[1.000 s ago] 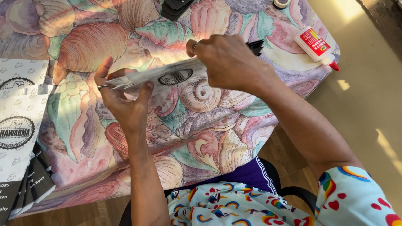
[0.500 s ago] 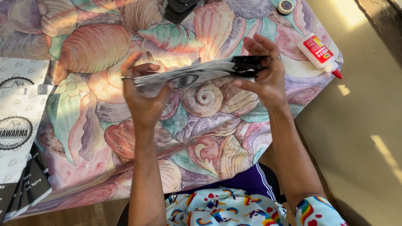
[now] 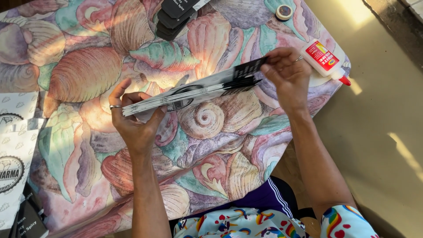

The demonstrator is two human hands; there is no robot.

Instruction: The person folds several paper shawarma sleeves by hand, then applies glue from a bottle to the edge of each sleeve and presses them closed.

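Note:
I hold a flat, folded black-and-white paper bag (image 3: 194, 91) edge-on above the shell-patterned tablecloth (image 3: 88, 70). My left hand (image 3: 132, 121) grips its left end, thumb and fingers pinching the white edge. My right hand (image 3: 288, 72) holds the black right end. The bag slopes slightly upward from left to right.
A white glue bottle with a red label and red tip (image 3: 326, 61) lies at the table's right corner. A small tape roll (image 3: 284, 12) sits at the top. Dark folded bags (image 3: 176, 15) are stacked at the top centre. White printed sheets (image 3: 15, 150) and dark packs (image 3: 28, 218) lie at the left edge.
My right hand slid from the middle of the bag out to its black right end. The bag turned flatter and shifted slightly right and lower.

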